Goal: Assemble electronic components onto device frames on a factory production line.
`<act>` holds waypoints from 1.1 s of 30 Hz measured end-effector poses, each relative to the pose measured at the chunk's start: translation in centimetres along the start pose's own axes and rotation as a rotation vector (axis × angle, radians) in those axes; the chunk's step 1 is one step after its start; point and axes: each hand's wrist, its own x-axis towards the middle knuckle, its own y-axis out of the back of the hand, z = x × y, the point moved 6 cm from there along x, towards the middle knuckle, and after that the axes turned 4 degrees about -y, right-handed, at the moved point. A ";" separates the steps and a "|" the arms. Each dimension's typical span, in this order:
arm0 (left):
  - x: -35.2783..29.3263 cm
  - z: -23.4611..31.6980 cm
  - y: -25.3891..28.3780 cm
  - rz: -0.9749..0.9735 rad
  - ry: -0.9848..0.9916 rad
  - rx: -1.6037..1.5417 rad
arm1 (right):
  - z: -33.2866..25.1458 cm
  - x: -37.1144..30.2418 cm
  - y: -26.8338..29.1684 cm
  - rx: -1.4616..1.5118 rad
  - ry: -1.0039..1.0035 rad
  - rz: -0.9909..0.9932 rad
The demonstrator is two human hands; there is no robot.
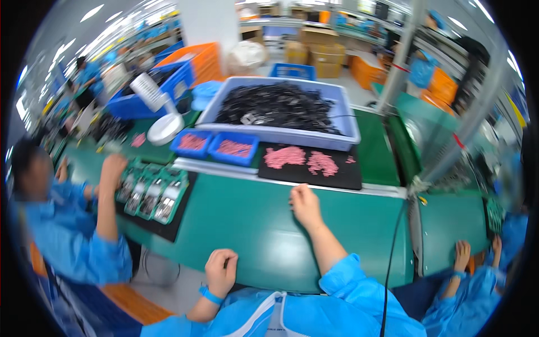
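Our right hand (306,206) is out over the green bench (252,224), just in front of the black mat (345,177) where the loose pink pieces (285,157) lie in two flat heaps with a few strays to the right; more of them fill two small blue trays (231,158) to the left of the mat. With pieces this small and light, we judge it best to work with the fingertips alone, coming in low at the near edge of a heap and parting one piece from its neighbours before pinching, since a broad sweep could scatter them across the metal strip (373,190). We would also do well to keep our sleeve clear of the black cable (390,250) hanging close by the right arm. As for pose, the right forearm slants forward and a little to the left, with the fingers bent and drawn together; the gap is narrow, and we cannot tell whether something tiny sits between them. Our left hand (220,271) is near the bench's front edge, well apart from the pink pieces, its fingers loosely curled with space before the thumb and nothing visible in it; a blue band (211,294) circles that wrist.
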 end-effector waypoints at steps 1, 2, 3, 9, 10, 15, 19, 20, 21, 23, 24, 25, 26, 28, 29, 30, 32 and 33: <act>0.2 -0.1 0.4 -0.001 0.051 -0.035 | -0.2 0.1 0.2 -0.005 -0.001 -0.021; 0.3 -0.4 0.9 0.001 0.101 -0.074 | 0.4 0.1 0.2 0.008 -0.023 -0.027; 0.2 -1.4 1.5 0.018 0.126 -0.113 | 0.4 0.1 -0.1 0.019 -0.030 -0.043; 4.4 -5.5 9.0 0.258 0.073 0.017 | 0.1 -0.1 0.2 0.123 -0.057 -0.045; 5.6 -7.0 10.5 0.302 0.154 0.002 | 0.0 0.0 0.4 0.133 -0.057 -0.051; 11.7 -17.4 20.3 0.558 0.238 0.134 | -0.1 0.0 0.5 0.137 -0.066 -0.066; 16.8 -23.7 24.7 0.490 0.313 0.345 | -0.5 -0.1 0.7 0.083 -0.073 -0.036; 17.5 -25.0 25.6 0.504 0.308 0.425 | -0.6 -0.2 0.9 0.092 -0.062 -0.003; 18.1 -26.3 26.5 0.518 0.303 0.505 | -0.7 -0.2 0.9 0.101 -0.051 0.030; 18.9 -29.2 27.4 0.501 0.298 0.557 | -1.2 -0.5 1.0 0.080 -0.043 0.051; 19.0 -30.6 28.2 0.507 0.298 0.565 | -1.4 -0.7 0.9 0.083 -0.042 0.060; 19.4 -31.1 28.0 0.460 0.338 0.599 | -1.3 -0.7 0.9 0.076 -0.059 0.072; 20.1 -31.7 27.8 0.415 0.377 0.626 | -1.5 -0.7 0.9 0.042 -0.078 0.064; 20.7 -33.1 28.6 0.336 0.423 0.654 | -1.6 -0.6 0.5 0.058 -0.082 0.064; 21.3 -33.8 29.0 0.331 0.425 0.652 | -1.7 -0.7 0.6 0.075 -0.072 0.073; 21.8 -34.8 29.1 0.241 0.474 0.666 | -1.7 -0.8 0.6 0.073 -0.078 0.073; 22.5 -36.8 29.1 0.084 0.560 0.653 | -1.9 -0.8 0.7 0.066 -0.072 0.078; 22.3 -37.3 29.3 0.080 0.562 0.656 | -1.9 -0.8 0.5 0.066 -0.077 0.078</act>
